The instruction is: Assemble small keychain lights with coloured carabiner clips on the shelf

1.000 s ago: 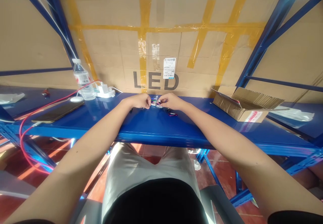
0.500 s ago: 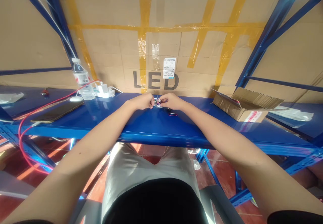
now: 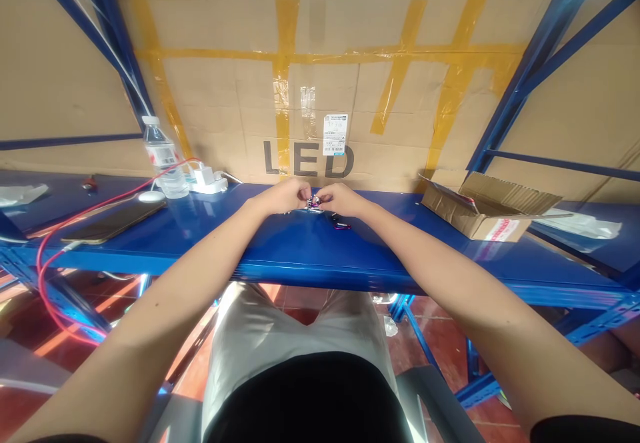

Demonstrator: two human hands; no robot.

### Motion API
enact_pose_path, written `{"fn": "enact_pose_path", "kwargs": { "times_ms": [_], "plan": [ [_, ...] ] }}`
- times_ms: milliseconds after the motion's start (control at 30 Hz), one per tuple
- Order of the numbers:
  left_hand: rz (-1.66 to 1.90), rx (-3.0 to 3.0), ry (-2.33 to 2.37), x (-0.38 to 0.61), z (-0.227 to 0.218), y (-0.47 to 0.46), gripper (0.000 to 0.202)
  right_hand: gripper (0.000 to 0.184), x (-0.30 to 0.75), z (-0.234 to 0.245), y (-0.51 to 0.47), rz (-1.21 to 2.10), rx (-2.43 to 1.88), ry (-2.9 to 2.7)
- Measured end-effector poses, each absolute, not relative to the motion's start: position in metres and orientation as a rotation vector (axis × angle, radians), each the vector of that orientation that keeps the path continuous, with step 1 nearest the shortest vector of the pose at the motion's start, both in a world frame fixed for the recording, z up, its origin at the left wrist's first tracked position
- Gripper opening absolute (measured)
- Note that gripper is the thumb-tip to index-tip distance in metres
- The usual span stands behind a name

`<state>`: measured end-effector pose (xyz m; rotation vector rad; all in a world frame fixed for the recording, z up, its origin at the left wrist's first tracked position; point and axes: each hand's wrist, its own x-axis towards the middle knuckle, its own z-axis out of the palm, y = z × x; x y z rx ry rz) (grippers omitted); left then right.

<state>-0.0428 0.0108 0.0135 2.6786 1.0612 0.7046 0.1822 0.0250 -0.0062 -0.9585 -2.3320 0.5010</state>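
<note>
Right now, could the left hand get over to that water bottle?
Probably yes: the left hand is busy pinching a small part, but the water bottle stands on the same blue shelf, with only a white charger between.

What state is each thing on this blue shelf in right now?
Left hand: closed, pinching the small part.
Right hand: closed on it too.
Water bottle: upright, capped.
Cardboard box: open, flaps spread.
Phone: flat, screen dark.
</note>
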Motion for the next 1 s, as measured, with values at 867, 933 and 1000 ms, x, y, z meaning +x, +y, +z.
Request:
{"fn": "enact_pose_path", "kwargs": {
  "times_ms": [867,933,1000],
  "plan": [
    [0.972,2.968,0.901,-0.022,0.014,-0.001,0.018,0.018,0.181,-0.005,0.029,0.6,-0.987,-2.161],
    [0.987,2.942,0.919,-0.025,0.015,-0.001,0.016,0.018,0.181,-0.005,0.028,0.614,-0.992,-2.152],
    [1.009,2.898,0.954,-0.031,0.018,0.0,0.015,0.017,0.18,-0.004,0.027,0.589,-0.996,-2.145]
  ]
}}
